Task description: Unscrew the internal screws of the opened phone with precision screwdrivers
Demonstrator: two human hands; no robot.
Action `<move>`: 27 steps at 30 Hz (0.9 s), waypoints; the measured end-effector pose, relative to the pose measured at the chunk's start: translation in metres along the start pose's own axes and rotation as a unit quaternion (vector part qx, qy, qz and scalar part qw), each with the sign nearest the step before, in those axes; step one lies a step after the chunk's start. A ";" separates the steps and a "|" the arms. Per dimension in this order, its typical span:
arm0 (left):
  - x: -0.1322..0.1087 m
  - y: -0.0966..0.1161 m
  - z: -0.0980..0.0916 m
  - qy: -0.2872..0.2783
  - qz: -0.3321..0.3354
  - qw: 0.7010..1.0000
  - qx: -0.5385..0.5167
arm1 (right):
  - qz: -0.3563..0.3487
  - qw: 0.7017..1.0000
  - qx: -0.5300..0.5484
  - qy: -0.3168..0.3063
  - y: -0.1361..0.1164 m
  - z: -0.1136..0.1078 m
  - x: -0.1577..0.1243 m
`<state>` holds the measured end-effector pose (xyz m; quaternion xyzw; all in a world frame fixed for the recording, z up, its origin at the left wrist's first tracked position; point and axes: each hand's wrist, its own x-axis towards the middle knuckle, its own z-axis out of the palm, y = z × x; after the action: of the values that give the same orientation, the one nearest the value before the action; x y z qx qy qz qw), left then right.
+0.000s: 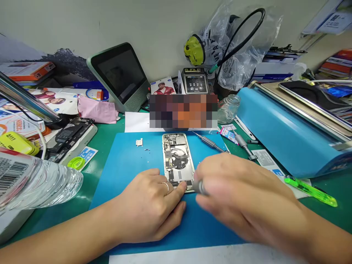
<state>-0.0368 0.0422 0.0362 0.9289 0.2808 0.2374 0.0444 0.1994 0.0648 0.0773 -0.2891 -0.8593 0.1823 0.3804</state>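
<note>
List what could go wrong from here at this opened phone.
The blurred grey tool in the right hand might slip onto the left hand, which rests close by, or into the opened phone. The tiny pieces lying loose on the blue mat might get brushed away.

The mat [125, 157] is smooth, blurred tool [200, 187] perhaps metal.

One opened phone [177, 161], lengthwise from the far edge of a blue mat [129, 161]. One left hand [154, 205], ringed, a fingertip on the phone's near end. One right hand [242, 194], blurred, gripping a grey tool [200, 187] at the near right corner. One small metal part [139, 142], near the mat's far left corner. One screwdriver [210, 142], at its far right corner.
</note>
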 end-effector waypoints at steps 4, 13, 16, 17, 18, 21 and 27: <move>0.001 0.001 -0.002 0.008 -0.003 1.000 0.010 | -0.038 0.998 -0.001 0.051 0.027 -0.001 0.026; 0.001 0.003 -0.002 0.026 -0.004 0.999 0.025 | 0.138 0.955 0.150 0.216 0.039 0.005 0.030; 0.002 0.001 -0.002 0.014 0.001 0.999 0.030 | 0.132 0.941 0.243 0.194 0.042 0.008 0.031; 0.002 0.001 -0.002 0.013 0.002 0.999 0.032 | 0.137 0.937 0.265 0.183 0.042 0.010 0.030; 0.003 0.001 -0.002 0.013 0.003 0.999 0.034 | 0.145 0.933 0.282 0.169 0.043 0.011 0.030; 0.004 0.000 -0.003 0.011 0.006 0.999 0.037 | 0.167 0.925 0.312 0.135 0.041 0.013 0.029; 0.003 0.002 -0.004 0.003 0.009 0.999 0.045 | 0.114 0.956 0.245 0.116 0.035 0.010 0.022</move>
<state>-0.0354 0.0423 0.0411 0.9317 0.2828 0.2280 -0.0009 0.1920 0.1049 0.0640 -0.3018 -0.6994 0.3945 0.5139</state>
